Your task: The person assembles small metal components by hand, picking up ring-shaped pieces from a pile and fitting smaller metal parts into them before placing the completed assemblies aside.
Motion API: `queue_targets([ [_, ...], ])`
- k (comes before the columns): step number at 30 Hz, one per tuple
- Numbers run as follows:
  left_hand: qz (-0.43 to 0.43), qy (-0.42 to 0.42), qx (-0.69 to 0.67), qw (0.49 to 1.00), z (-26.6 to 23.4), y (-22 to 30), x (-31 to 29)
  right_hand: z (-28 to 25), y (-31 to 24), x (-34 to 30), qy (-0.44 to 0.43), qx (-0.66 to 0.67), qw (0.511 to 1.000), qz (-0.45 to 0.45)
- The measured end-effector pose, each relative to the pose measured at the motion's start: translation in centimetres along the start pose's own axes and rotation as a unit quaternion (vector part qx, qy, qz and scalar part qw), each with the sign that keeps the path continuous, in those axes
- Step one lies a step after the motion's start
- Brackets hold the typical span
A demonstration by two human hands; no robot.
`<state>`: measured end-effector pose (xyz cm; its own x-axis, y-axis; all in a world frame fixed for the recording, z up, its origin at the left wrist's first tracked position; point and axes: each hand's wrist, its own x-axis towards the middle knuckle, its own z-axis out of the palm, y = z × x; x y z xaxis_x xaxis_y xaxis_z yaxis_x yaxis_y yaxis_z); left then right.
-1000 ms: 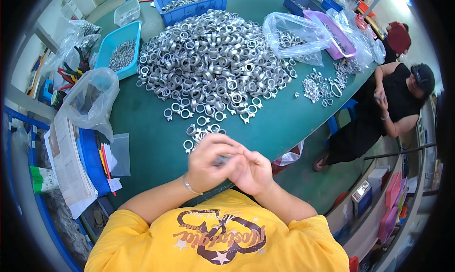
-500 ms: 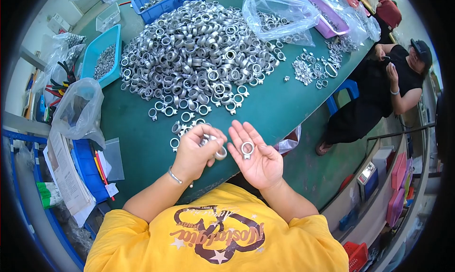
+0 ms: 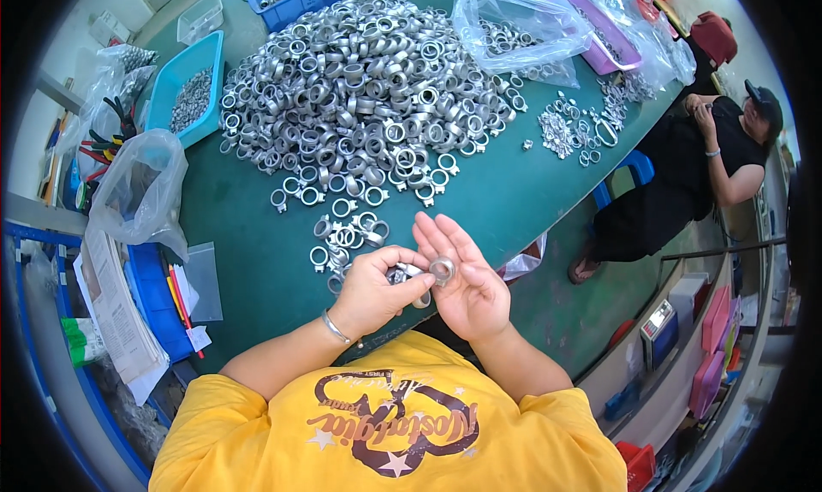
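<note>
My left hand (image 3: pixel 377 288) is closed around several silver metal rings (image 3: pixel 399 274); its fingers partly hide them. Its thumb and fingertips reach to the palm of my right hand (image 3: pixel 473 297), which faces up with fingers stretched out. A silver ring (image 3: pixel 442 271) sits at the base of those fingers, against the left fingertips; whether it is pinched by them or just rests on the palm is unclear. Beyond the hands, a few loose rings (image 3: pixel 345 235) lie on the green table (image 3: pixel 257 278) in front of a large heap of similar rings (image 3: pixel 360 89).
A turquoise tray (image 3: pixel 214 59) of small parts stands left of the heap, with a plastic bag (image 3: pixel 141 192) and pliers (image 3: pixel 116 137) nearby. Behind are a blue bin (image 3: pixel 317 2) and purple tray (image 3: pixel 629 62). Small metal pieces (image 3: pixel 561 124) lie right. Another person (image 3: pixel 728 149) sits beyond the edge.
My left hand has moved right, bringing its fingertips to my right palm. The ring there looks tilted now instead of lying flat. The other person's hands have come together.
</note>
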<state>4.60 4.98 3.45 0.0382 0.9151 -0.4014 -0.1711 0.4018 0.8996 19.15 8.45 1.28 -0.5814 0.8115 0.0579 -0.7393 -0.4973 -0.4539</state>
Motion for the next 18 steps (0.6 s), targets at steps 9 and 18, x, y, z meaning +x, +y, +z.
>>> queue_targets([
  [9,-0.059,-0.046,-0.263,0.962,-1.4,-1.7,0.4,0.7,1.0,-0.4,-0.030,-0.461,0.879,-0.118],
  [18,-0.110,-0.176,-0.446,0.871,-2.0,-2.8,0.6,0.6,1.0,-0.1,-0.026,-0.531,0.833,-0.153],
])
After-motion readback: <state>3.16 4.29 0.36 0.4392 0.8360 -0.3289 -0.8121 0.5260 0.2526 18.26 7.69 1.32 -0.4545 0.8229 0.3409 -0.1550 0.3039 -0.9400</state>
